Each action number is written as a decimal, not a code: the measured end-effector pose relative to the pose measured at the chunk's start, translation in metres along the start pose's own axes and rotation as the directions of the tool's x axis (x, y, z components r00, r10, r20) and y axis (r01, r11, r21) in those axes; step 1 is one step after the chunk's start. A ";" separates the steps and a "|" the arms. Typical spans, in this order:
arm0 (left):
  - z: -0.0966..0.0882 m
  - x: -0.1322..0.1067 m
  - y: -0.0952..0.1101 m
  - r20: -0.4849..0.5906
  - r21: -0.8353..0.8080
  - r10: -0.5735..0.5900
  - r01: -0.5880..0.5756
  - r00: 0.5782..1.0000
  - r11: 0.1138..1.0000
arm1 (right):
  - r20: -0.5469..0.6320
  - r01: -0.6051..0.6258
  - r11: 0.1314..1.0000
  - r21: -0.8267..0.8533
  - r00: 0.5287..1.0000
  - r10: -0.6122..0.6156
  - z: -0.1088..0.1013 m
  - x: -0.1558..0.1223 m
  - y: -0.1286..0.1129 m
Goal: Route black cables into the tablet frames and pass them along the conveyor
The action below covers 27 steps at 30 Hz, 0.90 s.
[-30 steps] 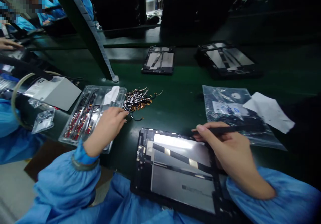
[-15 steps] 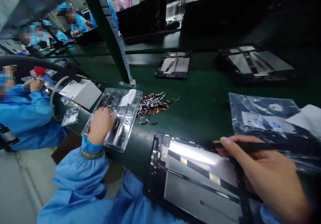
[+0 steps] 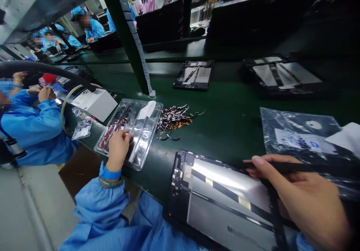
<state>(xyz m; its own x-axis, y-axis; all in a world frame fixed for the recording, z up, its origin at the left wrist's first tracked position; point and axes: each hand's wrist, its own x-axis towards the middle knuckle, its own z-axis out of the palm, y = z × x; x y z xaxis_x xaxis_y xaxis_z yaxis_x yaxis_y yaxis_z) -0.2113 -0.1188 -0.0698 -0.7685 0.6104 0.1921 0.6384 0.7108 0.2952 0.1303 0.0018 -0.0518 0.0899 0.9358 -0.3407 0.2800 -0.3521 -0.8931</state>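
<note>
Here's the green counter [image 3: 225,123], running wide in front of me, and right at its near edge lies the opened tablet [image 3: 225,202], its silvery inside facing up with dark strips slanting across. Two more open units sit on the far side: one far unit [image 3: 194,75] about the middle, the other unit [image 3: 281,75] further right. Over on the right, a clear bag [image 3: 298,131]; on the left, a clear tray [image 3: 143,140] with reddish parts in its left channels, just near of a white box [image 3: 95,103]. Now my right hand [image 3: 303,194], by the tablet's right side: thumb and fingers pinching a slim dark tool [image 3: 292,166], tip at the far edge. My left hand [image 3: 118,148] is over the tray, fingertips drawn close together; whether they pinch anything, I can't tell. Right beside the tray, a tangled heap of short cables [image 3: 176,120]. Smaller yet, a white scrap [image 3: 146,109] on the tray's far end.
</note>
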 end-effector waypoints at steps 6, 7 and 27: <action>-0.008 0.005 -0.007 -0.076 -0.214 -0.061 0.044 0.995 0.976 | 0.019 0.051 0.999 0.000 0.999 -0.051 -0.002 0.001 0.000; -0.010 0.007 -0.007 -0.096 -0.241 -0.070 0.045 0.993 0.969 | 0.020 0.066 0.998 0.002 0.998 -0.066 -0.003 0.001 0.001; -0.014 -0.090 0.130 0.611 -0.792 0.500 0.468 0.614 0.393 | 0.394 0.980 0.036 -0.195 0.112 -0.912 0.013 -0.035 0.002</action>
<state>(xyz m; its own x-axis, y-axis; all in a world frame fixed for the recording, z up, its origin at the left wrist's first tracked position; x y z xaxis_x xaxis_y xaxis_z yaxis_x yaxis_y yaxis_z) -0.0596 -0.0861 -0.0353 -0.1258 0.9437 -0.3059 -0.1430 0.2879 0.9469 0.1154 -0.0318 -0.0452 -0.6222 0.4199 0.6607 0.2842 0.9075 -0.3092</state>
